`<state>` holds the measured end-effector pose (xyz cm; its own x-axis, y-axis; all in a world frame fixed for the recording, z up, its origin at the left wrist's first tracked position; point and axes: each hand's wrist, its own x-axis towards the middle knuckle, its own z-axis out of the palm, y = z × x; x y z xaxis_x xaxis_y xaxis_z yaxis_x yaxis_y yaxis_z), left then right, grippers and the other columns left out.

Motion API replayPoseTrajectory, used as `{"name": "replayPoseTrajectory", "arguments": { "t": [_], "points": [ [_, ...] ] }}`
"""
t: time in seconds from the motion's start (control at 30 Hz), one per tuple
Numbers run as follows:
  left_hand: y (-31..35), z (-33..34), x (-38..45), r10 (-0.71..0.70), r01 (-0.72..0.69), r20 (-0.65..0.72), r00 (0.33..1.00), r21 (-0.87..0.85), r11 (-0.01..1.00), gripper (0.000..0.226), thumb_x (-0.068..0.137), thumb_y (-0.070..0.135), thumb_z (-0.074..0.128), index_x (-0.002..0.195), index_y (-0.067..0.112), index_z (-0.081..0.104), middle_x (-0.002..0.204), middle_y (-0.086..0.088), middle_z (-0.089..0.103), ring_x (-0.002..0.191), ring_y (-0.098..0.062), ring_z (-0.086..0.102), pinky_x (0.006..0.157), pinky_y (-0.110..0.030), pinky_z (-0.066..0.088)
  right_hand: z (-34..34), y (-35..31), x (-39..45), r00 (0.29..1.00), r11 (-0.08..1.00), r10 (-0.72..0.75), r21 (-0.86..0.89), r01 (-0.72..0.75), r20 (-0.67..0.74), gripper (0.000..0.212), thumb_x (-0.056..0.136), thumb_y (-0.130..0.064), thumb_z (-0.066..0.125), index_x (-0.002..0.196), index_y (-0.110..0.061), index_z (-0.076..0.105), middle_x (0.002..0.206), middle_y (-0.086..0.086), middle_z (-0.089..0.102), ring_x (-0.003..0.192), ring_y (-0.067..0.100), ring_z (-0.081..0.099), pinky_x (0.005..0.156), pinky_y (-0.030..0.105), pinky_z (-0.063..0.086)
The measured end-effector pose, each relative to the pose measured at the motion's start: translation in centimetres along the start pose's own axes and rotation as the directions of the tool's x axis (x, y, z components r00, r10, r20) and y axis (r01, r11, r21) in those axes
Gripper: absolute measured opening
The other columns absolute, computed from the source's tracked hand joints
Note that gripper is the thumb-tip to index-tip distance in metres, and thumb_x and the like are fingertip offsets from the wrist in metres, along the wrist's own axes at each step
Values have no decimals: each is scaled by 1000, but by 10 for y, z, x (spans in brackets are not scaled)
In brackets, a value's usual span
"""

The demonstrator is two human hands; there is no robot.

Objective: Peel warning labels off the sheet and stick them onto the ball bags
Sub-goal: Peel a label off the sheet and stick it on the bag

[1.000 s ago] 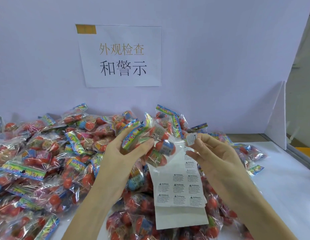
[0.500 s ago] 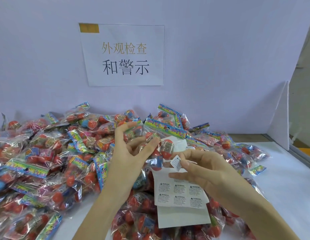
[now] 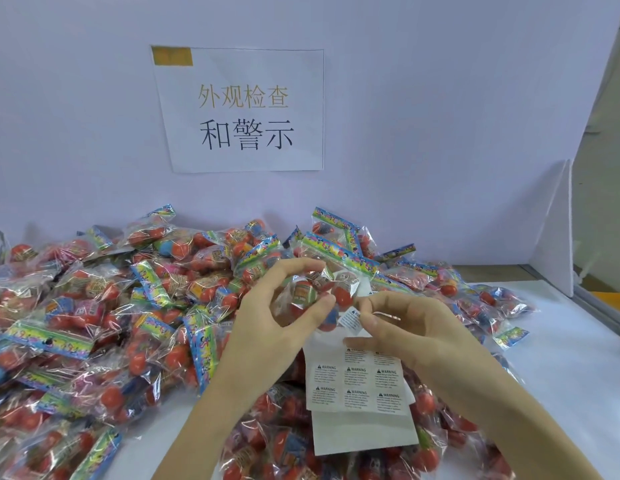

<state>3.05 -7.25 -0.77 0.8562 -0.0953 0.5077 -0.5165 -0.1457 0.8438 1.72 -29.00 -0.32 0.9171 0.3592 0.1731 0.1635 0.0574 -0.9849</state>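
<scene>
Both hands work close together above a heap of ball bags. Left hand (image 3: 267,327) curls its fingers and thumb round one clear bag (image 3: 312,292) of red and blue balls, holding it up over the heap (image 3: 128,306). Right hand (image 3: 416,327) pinches a small white warning label (image 3: 350,318) between thumb and forefinger, its free edge just beside the lower side of the held bag. Whether the label already touches the plastic cannot be told. The same hand's lower fingers also pin the top of the label sheet (image 3: 357,386), which hangs down in front of the bags, with several rows of printed warnings left and a bare strip of backing at the bottom.

Several things could go wrong from here. The bag's film looks crinkled and rounded over the balls, so the label may land on a fold and wrinkle, or stick by one corner only and lift later. The label appears tilted in the pinch, so it may go on crooked. Its sticky side may cling to the fingertip and curl onto itself when the pinch lets go. The sheet is loosely held and could slip onto the heap or the white tabletop (image 3: 578,375). The bag, held lightly, could turn as the label is pressed, putting it in the wrong place. A paper sign (image 3: 242,112) with Chinese writing hangs on the wall behind.
</scene>
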Motion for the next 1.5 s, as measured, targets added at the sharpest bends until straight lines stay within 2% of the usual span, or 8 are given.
{"name": "replayPoseTrajectory", "arguments": {
  "t": [0.37, 0.47, 0.57, 0.63, 0.73, 0.9, 1.17, 1.5],
  "points": [
    [2, 6, -1, 176, -123, -143, 974, 318, 940, 13, 98, 33, 64, 111, 36, 67, 126, 14, 56, 126, -15, 56, 103, -23, 43, 9, 4, -2, 961, 964, -265, -26, 264, -77, 22, 104, -22, 62, 105, 0, 62, 136, 5, 69, 129, 25, 64, 109, 30, 49],
    [4, 9, -3, -53, 53, -60, 997, 5, 999, 16, 105, 23, 61, 100, 33, 73, 103, 12, 69, 100, -9, 66, 90, -22, 47, 12, 6, -2, 949, 949, -313, -42, 312, -38, 22, 107, -16, 56, 109, 6, 58, 137, 7, 68, 129, 23, 63, 108, 27, 47],
    [9, 10, -3, -310, 279, 22, 951, -500, 820, 50, 95, 55, 66, 104, 7, 74, 112, -17, 71, 106, -33, 67, 97, -45, 55, 13, 0, -3, 946, 946, -323, -12, 323, -17, 21, 106, -21, 58, 106, 1, 59, 136, 7, 68, 118, 27, 67, 102, 23, 49],
    [6, 9, -1, -317, 300, 49, 947, -485, 821, 66, 78, 65, 80, 109, 6, 74, 118, -19, 72, 109, -35, 69, 103, -53, 56, 12, -1, -3, 946, 946, -324, 12, 324, -14, 21, 104, -22, 59, 104, -1, 59, 135, 9, 68, 118, 39, 63, 101, 28, 52],
    [2, 7, 0, -320, 323, 77, 944, -401, 857, 51, 74, 31, 92, 119, 16, 74, 116, -17, 74, 98, -25, 74, 88, -41, 61, 12, -2, -2, 950, 945, -311, 108, 307, 15, 32, 104, -22, 59, 110, 10, 57, 138, 15, 66, 122, 50, 56, 107, 42, 51],
    [2, 5, 1, -327, 372, 182, 927, -554, 745, 24, 88, 12, 74, 111, 14, 80, 113, -12, 77, 93, -17, 75, 86, -29, 62, 7, -13, 0, 968, 892, -248, 382, 243, -37, 32, 92, -33, 78, 105, -4, 72, 110, 12, 71, 101, 21, 68, 89, 27, 55],
    [8, 6, 0, -348, 372, 157, 924, -572, 731, 48, 96, 23, 69, 142, 15, 61, 124, -21, 74, 111, -37, 73, 93, -48, 62, -10, -13, -3, 978, 976, -188, -130, 176, -93, 7, 89, -24, 77, 93, -18, 74, 79, -1, 69, 69, 12, 59, 67, 18, 49],
    [5, 9, -3, -357, 404, 189, 915, -444, 800, 43, 87, 34, 73, 129, 28, 72, 117, -11, 77, 111, -36, 73, 91, -45, 63, -4, -8, -4, 979, 958, -195, -225, 177, -60, 36, 88, -21, 79, 116, -36, 61, 84, 2, 72, 74, 16, 62, 73, 23, 53]
  ]
}}
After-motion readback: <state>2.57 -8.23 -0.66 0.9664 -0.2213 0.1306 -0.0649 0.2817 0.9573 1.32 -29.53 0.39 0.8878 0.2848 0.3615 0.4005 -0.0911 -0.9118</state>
